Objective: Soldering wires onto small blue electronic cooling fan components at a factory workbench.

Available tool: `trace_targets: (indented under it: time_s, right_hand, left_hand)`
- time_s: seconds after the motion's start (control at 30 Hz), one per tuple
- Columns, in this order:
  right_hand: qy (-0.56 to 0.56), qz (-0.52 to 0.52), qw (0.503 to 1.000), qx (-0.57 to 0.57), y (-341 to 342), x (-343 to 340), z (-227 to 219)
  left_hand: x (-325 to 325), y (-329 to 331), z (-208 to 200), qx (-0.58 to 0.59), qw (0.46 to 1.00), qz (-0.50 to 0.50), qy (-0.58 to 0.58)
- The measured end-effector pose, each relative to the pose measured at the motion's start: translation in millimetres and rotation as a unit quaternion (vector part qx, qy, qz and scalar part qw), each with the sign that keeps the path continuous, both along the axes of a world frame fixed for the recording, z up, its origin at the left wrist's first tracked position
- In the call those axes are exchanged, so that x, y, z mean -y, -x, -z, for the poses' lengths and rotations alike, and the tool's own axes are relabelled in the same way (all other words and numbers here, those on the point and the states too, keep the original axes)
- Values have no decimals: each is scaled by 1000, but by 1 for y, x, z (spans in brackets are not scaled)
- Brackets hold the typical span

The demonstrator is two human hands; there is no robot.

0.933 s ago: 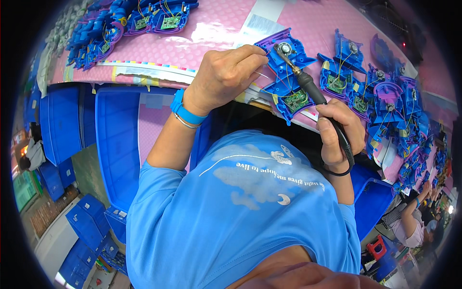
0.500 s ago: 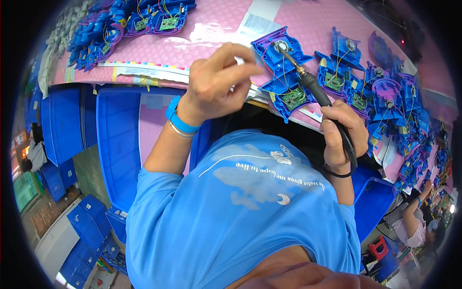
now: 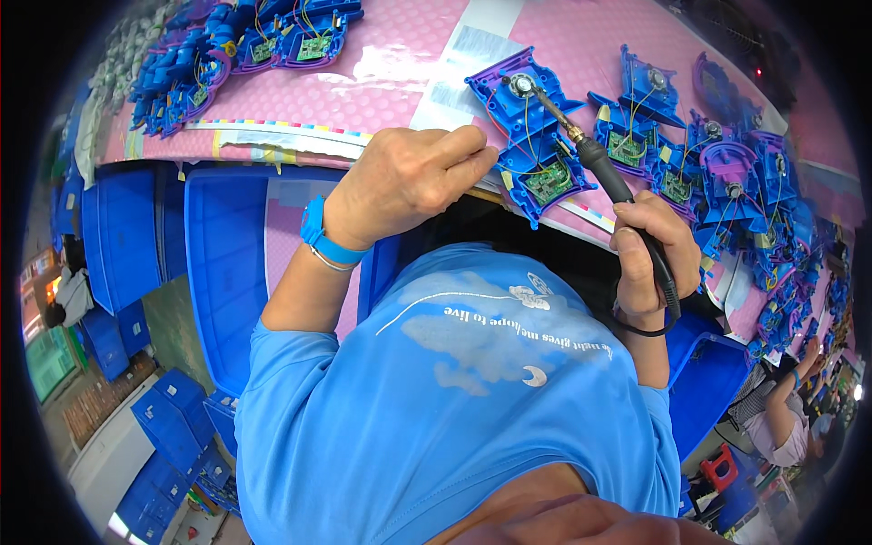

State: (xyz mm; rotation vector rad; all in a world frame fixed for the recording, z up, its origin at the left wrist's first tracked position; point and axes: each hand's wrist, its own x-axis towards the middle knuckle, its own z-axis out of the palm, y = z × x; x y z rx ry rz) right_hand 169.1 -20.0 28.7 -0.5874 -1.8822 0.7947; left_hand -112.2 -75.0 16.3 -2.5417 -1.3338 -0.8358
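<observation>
My right hand grips a black soldering iron, its thumb and fingers wrapped round the handle. The metal tip reaches the rim of a small round speaker in an opened blue and purple plastic housing. Thin wires run from there down to a green circuit board in the housing's nearer half. Beside that housing's left edge is my left hand, its fingers closed and bent together. Whatever it pinches, if anything, is hidden; whether the fingertips touch the housing I cannot tell.
More opened blue housings crowd the right of the pink table, and others lie at the far left. Blue bins stand below the table edge. Another person sits at the far right.
My left hand has come down and its fingers have closed beside the housing. The iron's tip stays at the speaker, while the housing appears slightly farther left in view.
</observation>
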Motion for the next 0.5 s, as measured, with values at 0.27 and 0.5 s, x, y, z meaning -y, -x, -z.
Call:
trace_targets:
  time_s: [0.27,0.5]
  right_hand:
    - [-2,-9,1000,-9,-3,-3,1]
    - [7,-14,1000,-11,-3,-4,1]
  left_hand:
    - [-2,0,1,10,1000,12,12]
    - [-3,3,0,-6,999,10,31]
